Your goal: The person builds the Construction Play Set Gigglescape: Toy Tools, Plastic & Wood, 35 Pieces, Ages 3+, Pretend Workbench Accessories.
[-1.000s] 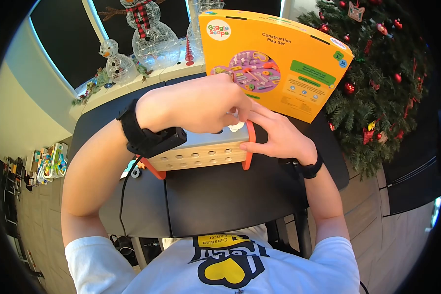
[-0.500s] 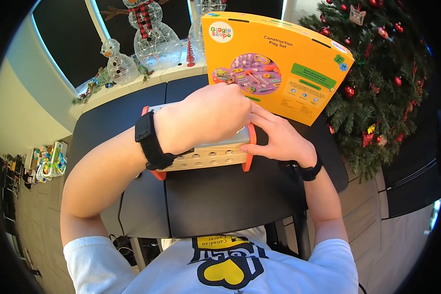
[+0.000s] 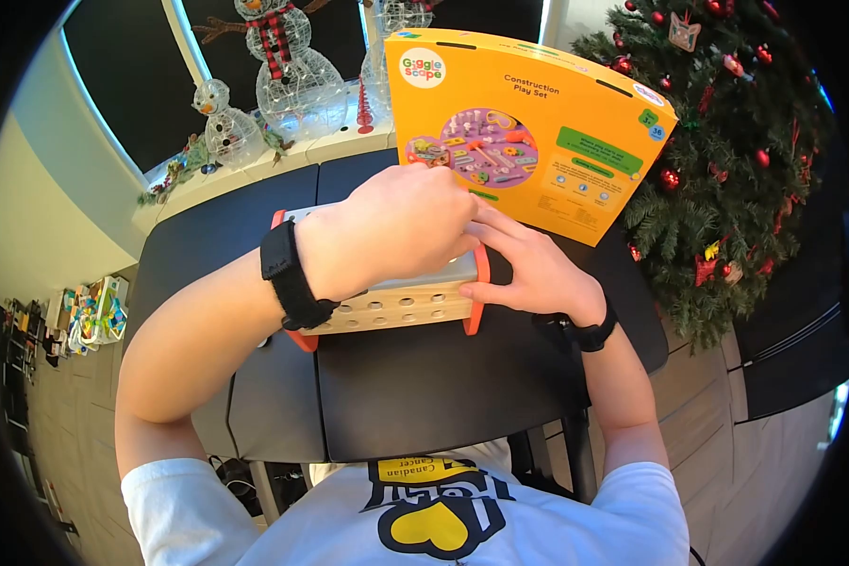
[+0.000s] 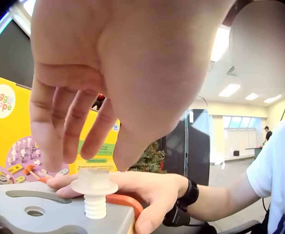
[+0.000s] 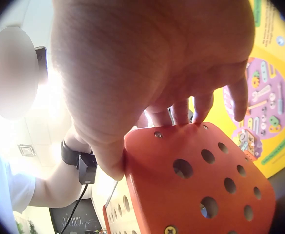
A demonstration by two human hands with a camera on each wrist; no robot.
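A wooden toy workbench [image 3: 410, 307] with a grey top and orange ends stands before me. Near its right end, a white plastic bolt [image 4: 94, 192] stands upright in the grey top [image 4: 15, 202], with some thread showing above it. My left hand [image 3: 396, 226] reaches over the top from the left. Its fingers [image 4: 73, 126] hang down around the bolt head, loosely spread. My right hand [image 3: 538, 269] holds the workbench's right end, thumb on the front side and fingers over the top edge of the orange end panel [image 5: 162, 190]. The head view hides the bolt behind my left hand.
A tall yellow play-set box [image 3: 528, 132] stands on the black table [image 3: 424, 387] just behind the workbench. To the right is a decorated Christmas tree [image 3: 707, 189]. Light-up snowmen [image 3: 292, 71] line the window ledge. A person [image 4: 267, 134] is far off in the room.
My left wrist has rolled over and its back now faces up, carrying the wrist camera underneath. Small pieces at the workbench's left end are now mostly hidden by my arm. My right hand stays put.
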